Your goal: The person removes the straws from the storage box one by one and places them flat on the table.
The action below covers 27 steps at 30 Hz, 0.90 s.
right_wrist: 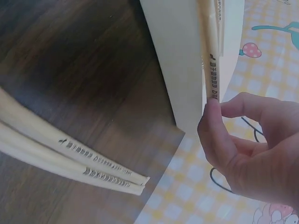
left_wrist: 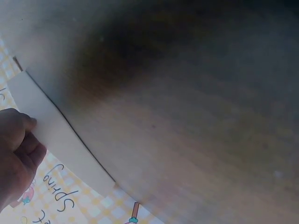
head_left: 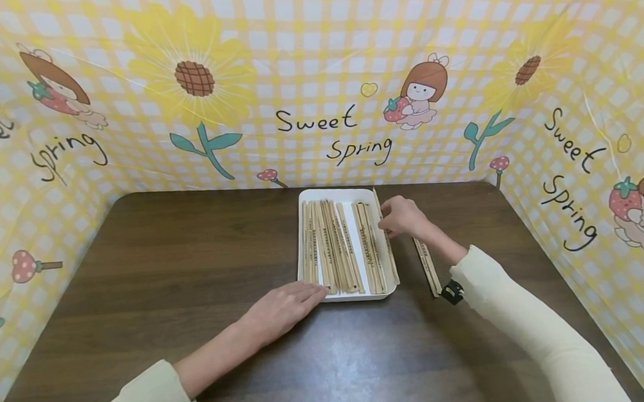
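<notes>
A white tray holds several paper-wrapped chopsticks, laid lengthwise with a gap right of the middle. My left hand is at the tray's near left corner, its fingers over the rim; in the left wrist view, a digit of that hand lies against the outer wall. At the right rim, my right hand pinches a wrapped chopstick pack by its end between thumb and fingers. The pack lies lengthwise along that rim.
Two more wrapped chopstick packs lie side by side on the dark wooden table, right of the tray and partly under my right forearm. A yellow checked cloth with printed flowers and figures surrounds the table's back and sides.
</notes>
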### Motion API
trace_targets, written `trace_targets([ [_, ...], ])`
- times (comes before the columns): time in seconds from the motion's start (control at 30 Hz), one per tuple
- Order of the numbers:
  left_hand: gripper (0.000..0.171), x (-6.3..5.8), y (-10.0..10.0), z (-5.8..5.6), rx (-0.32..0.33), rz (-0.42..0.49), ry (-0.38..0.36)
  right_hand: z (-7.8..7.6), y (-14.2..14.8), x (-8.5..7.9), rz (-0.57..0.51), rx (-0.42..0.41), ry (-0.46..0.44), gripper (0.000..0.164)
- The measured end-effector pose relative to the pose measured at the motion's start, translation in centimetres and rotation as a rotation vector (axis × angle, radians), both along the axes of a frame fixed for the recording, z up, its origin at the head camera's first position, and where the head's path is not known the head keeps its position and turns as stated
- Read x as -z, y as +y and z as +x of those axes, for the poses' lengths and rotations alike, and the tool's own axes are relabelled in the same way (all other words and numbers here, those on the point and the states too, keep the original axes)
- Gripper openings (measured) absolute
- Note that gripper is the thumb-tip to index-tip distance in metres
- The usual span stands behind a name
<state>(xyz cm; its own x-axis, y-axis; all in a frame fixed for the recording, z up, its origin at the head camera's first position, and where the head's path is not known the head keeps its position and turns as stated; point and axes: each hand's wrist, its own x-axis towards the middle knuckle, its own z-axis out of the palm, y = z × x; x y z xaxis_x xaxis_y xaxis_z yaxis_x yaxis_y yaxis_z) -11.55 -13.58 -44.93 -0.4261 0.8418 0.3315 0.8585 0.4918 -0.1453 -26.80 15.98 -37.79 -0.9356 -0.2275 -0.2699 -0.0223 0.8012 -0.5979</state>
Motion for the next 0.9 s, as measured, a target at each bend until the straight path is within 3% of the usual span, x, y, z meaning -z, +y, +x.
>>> trace_targets([
  [0.9,0.042,0.1,0.1,-0.1,0.009,0.026,0.013,-0.1,5.5,0.9,0.178,0.022,0.022,0.055],
])
